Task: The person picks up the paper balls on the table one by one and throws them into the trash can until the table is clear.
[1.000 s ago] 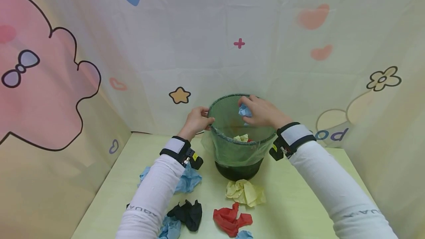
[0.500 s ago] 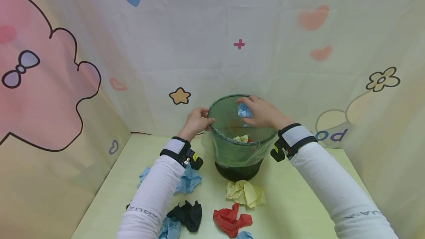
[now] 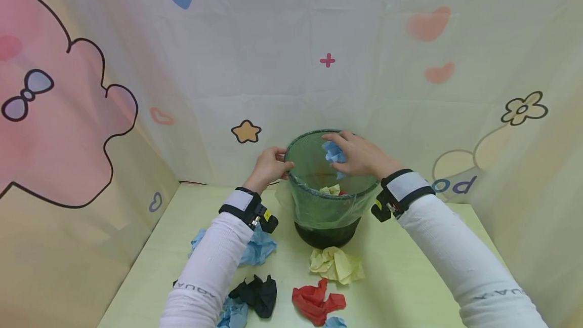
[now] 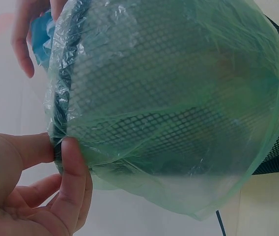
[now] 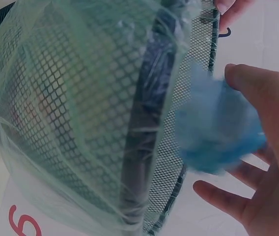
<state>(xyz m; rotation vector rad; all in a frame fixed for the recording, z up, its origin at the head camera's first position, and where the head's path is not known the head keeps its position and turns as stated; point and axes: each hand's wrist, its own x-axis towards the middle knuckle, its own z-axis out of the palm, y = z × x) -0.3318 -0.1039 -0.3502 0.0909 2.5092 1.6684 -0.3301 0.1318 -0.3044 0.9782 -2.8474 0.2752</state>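
A dark mesh wastebasket (image 3: 325, 234) with a green plastic liner (image 4: 169, 98) stands upright at the back of the table. My left hand (image 3: 268, 168) pinches its left rim between thumb and fingers, over the liner. Above the basket's opening is my right hand (image 3: 362, 156), its fingers spread apart. A crumpled blue paper (image 3: 334, 152) hangs at those fingers, blurred in the right wrist view, and looks to be coming loose from them. Inside the basket lie a yellow paper (image 3: 331, 190) and a bit of red.
On the table (image 3: 401, 267) before the basket lie crumpled papers: a yellow one (image 3: 338, 265), a red one (image 3: 316, 301), a black one (image 3: 257, 295) and several blue ones (image 3: 259, 247). My left sleeve covers part of some. A printed curtain (image 3: 282, 65) hangs close behind the basket.
The right hand's fingers have spread wider, and the blue paper has shifted slightly left and down, over the basket's opening. The left hand stays on the rim.
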